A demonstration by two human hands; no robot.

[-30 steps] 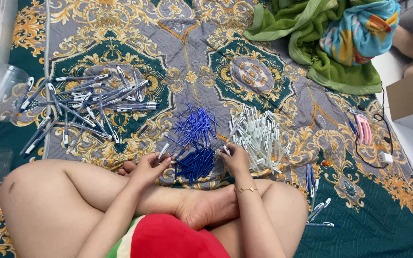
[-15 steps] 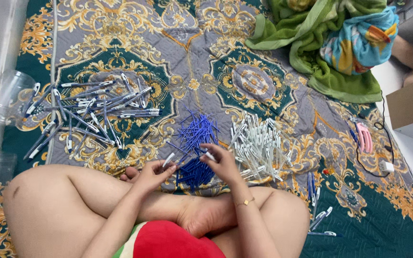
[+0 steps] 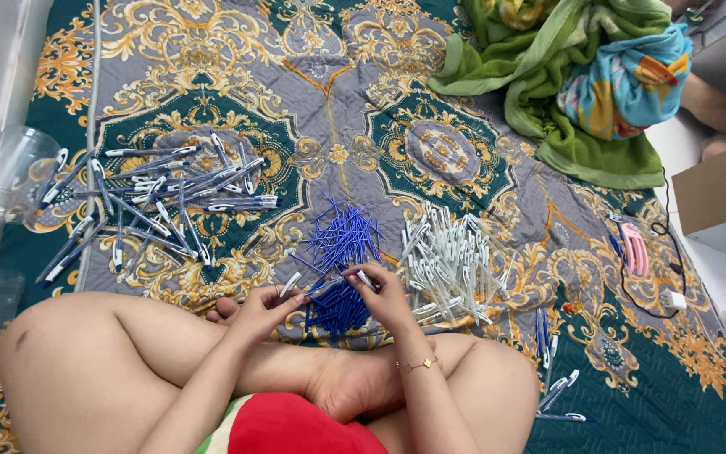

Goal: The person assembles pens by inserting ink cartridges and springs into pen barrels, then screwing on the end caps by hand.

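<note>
Sitting cross-legged on a patterned quilt (image 3: 464, 101), both hands meeting low in front of the shins. Left hand (image 3: 264, 309) curled, fingertips pinching a slim white-and-blue pen barrel (image 3: 302, 287); long axis running roughly level, from the left fingertips up and rightward toward the other hand. Right hand (image 3: 386, 296) also curled, thumb and forefinger closed on the barrel's far end or on a small part there — cannot tell which, too small to make out. Held close between both hands, seemingly so the two ends can be steadied against each other.

Just beyond the right fingertips, touching the knuckles' edge: blue refills (image 3: 342, 252), heaped, most pointing away from the body and fanning slightly. Placed dead centre, probably for a short reach by either hand. Just right of the right hand: white barrels (image 3: 451, 265), piled loosely, long axes mostly pointing away and a bit leftward. Well off to the left of the left hand: finished pens (image 3: 157, 202), scattered in crossing directions, out of the way of the working piles. A few more pens (image 3: 556, 391) right of the right forearm, by the knee. Farther right, a pink clip (image 3: 634, 248) and a white charger (image 3: 675, 299) on a dark cord. Far beyond the right hand, a green blanket (image 3: 565, 109), bunched up.
</note>
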